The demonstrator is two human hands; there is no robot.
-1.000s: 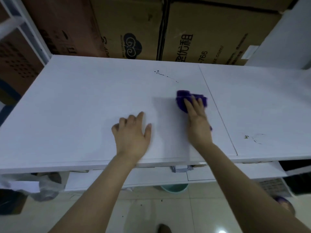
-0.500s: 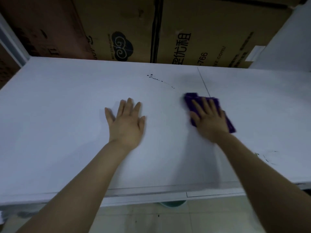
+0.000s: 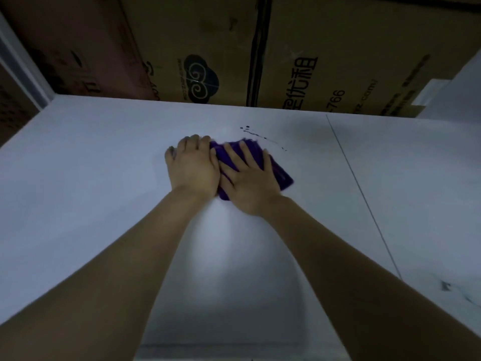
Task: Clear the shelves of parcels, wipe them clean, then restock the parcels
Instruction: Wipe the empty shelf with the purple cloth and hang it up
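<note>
The white shelf (image 3: 104, 204) was bare of parcels, so I judge the wiping stage was in progress. Large cardboard boxes (image 3: 338, 61) stood behind its back edge; they did not block the stroke. Half a second earlier the two hands were well apart. Now the right hand (image 3: 250, 178), flat with the fingers spread, pressed the purple cloth (image 3: 282, 175) and had carried it to the left and further back, away from the seam (image 3: 364, 199). The left hand (image 3: 194, 165) lay on the shelf, fingertips slightly bent, touching the left edge of the cloth. Small dark spots (image 3: 250, 130) remained just beyond the cloth, and a mark (image 3: 445, 285) remained far right.
</note>
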